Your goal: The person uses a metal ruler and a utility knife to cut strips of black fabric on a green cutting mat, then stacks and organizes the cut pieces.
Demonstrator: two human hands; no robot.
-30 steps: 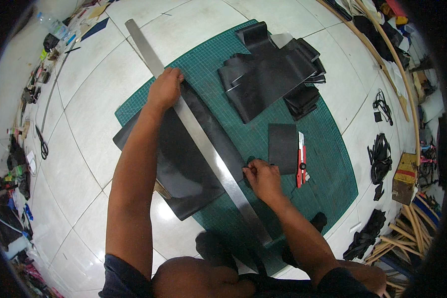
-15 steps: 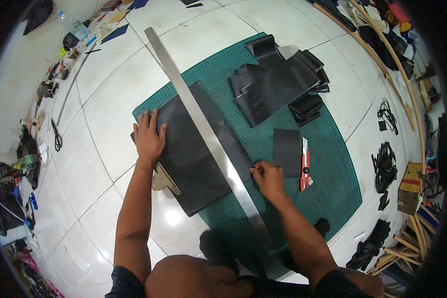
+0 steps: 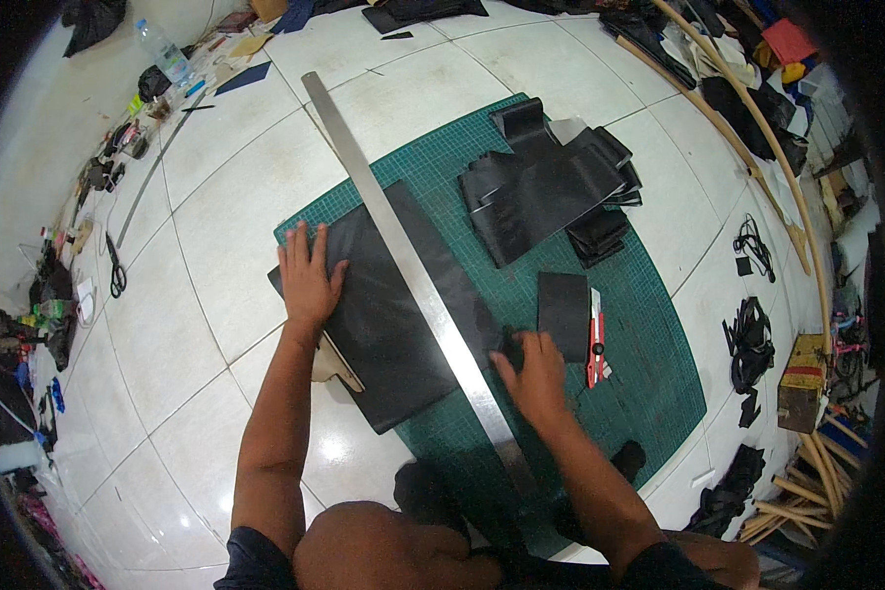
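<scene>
A large black sheet [image 3: 383, 315] lies partly on the green cutting mat [image 3: 649, 413], with a long steel ruler [image 3: 425, 293] slanting across it. My left hand [image 3: 310, 280] presses flat on the sheet's left part, fingers stretched out. At the sheet's right edge, my right hand [image 3: 539, 379] is open, thumb apart from the fingers, holding nothing that I can see. Just beyond it lie a small black rectangle [image 3: 563, 310] and a red utility knife [image 3: 596, 344]. A tan metal clip [image 3: 336, 370] sticks out from under the sheet near my left forearm.
Stacked black strips [image 3: 546, 192] lie on the mat's far part. Scissors [image 3: 117, 270] and a plastic bottle [image 3: 164, 54] are at the left on white tiles. Black cord bundles [image 3: 749, 339], a box [image 3: 804, 383] and wooden poles [image 3: 737, 157] line the right.
My right hand has gone from a pinch at the sheet's edge to spread fingers. My left hand stays on the sheet. The whole view has shifted slightly.
</scene>
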